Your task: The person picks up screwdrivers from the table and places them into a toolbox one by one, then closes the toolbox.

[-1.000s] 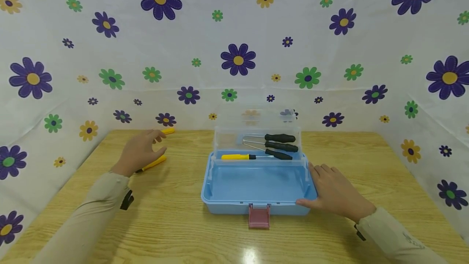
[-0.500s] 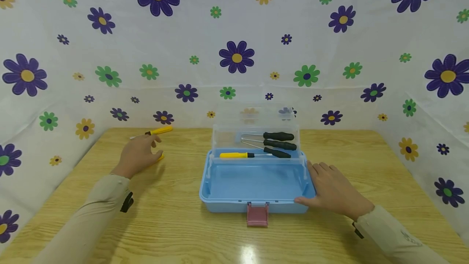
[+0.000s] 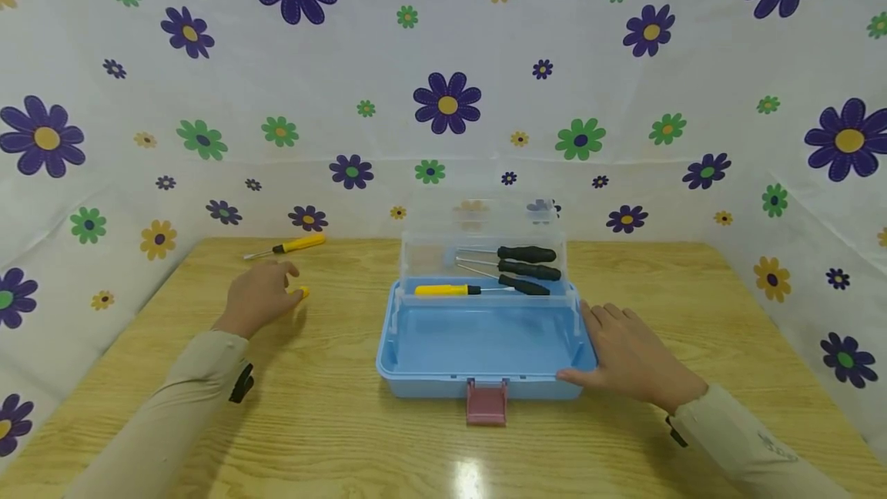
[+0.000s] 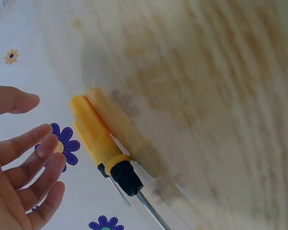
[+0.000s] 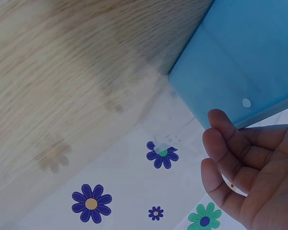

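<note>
My left hand (image 3: 258,299) is held over the left of the table, thumb and fingers apart, gripping nothing. Just beyond its thumb shows the yellow handle end of a screwdriver (image 3: 303,293), mostly hidden by the hand; the left wrist view shows that screwdriver (image 4: 98,132) with its black collar and metal shaft, apart from the fingers. Farther back lies another yellow screwdriver (image 3: 299,243). My right hand (image 3: 634,353) holds the right side of a blue toolbox (image 3: 485,389), thumb at the front rim and fingers along the side; bent fingertips (image 5: 220,122) meet its wall.
The toolbox's clear tray (image 3: 433,256) is raised; several black-handled screwdrivers (image 3: 530,271) and a yellow one (image 3: 443,291) lie in it. A pink latch (image 3: 487,404) hangs at the front. Flowered cloth (image 3: 346,60) encloses the wooden table (image 3: 326,422).
My left hand has shifted slightly lower in view, uncovering the far yellow screwdriver and covering more of the near one. The right hand stays at the toolbox. The head view has tilted slightly.
</note>
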Demonstrator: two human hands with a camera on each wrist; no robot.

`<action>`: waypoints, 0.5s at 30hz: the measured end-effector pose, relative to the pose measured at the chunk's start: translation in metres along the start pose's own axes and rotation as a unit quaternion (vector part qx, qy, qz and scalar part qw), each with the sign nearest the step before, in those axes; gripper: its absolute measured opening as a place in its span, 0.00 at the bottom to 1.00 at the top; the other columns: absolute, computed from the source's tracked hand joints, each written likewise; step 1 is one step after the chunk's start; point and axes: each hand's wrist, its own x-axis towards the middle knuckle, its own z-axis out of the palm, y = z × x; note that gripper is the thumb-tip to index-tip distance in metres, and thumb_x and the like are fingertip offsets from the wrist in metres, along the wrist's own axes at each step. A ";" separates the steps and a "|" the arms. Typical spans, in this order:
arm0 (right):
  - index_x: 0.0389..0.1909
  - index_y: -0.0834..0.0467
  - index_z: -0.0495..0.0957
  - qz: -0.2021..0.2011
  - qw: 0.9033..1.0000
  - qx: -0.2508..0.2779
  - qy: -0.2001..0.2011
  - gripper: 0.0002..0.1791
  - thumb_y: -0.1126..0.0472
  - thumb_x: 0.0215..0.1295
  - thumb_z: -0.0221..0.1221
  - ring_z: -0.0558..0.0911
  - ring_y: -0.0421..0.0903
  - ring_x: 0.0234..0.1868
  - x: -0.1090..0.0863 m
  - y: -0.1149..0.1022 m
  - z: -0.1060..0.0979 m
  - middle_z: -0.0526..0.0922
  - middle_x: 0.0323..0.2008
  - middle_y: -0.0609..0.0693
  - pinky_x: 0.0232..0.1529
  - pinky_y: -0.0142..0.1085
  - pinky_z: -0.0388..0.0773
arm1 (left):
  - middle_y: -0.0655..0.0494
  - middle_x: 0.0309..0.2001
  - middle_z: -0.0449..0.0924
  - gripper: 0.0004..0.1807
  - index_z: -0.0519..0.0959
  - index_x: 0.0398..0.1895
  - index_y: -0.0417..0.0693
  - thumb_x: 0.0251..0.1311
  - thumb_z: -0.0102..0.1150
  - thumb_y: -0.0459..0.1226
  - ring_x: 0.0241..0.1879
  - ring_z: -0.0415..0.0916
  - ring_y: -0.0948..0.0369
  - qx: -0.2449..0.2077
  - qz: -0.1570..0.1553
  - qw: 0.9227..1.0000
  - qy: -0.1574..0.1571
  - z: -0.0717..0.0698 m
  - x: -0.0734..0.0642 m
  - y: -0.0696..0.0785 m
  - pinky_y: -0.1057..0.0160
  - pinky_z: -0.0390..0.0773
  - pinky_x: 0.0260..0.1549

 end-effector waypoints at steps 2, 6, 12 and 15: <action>0.60 0.73 0.66 0.003 1.000 0.000 -0.004 0.60 0.22 0.46 0.54 0.78 0.60 0.51 0.000 0.000 -0.001 0.78 0.51 0.66 0.51 0.54 0.75 | 0.40 0.38 0.81 0.21 0.78 0.47 0.37 0.55 0.58 0.42 0.26 0.78 0.54 0.003 -0.002 1.000 -0.007 0.000 0.000 0.000 0.61 0.73 0.16; 0.60 0.73 0.66 0.005 1.000 -0.001 -0.006 0.60 0.22 0.46 0.53 0.78 0.60 0.51 0.001 0.000 -0.001 0.79 0.51 0.66 0.51 0.54 0.75 | 0.39 0.38 0.81 0.21 0.78 0.47 0.36 0.54 0.59 0.42 0.28 0.79 0.52 0.010 -0.006 1.000 -0.021 0.001 0.000 0.000 0.60 0.74 0.17; 0.60 0.73 0.66 0.004 1.000 0.000 -0.005 0.60 0.22 0.46 0.53 0.78 0.60 0.52 0.000 0.000 -0.001 0.79 0.51 0.66 0.51 0.54 0.75 | 0.38 0.39 0.80 0.21 0.79 0.47 0.35 0.53 0.59 0.40 0.31 0.79 0.51 0.011 -0.008 0.999 -0.044 0.002 0.000 0.001 0.58 0.76 0.20; 0.60 0.73 0.67 0.004 1.000 -0.002 -0.003 0.59 0.22 0.46 0.53 0.78 0.60 0.51 0.000 0.000 0.000 0.79 0.51 0.66 0.51 0.54 0.75 | 0.39 0.37 0.80 0.20 0.79 0.47 0.36 0.53 0.59 0.40 0.30 0.78 0.52 0.014 -0.008 0.998 -0.054 0.004 0.001 -0.001 0.58 0.76 0.21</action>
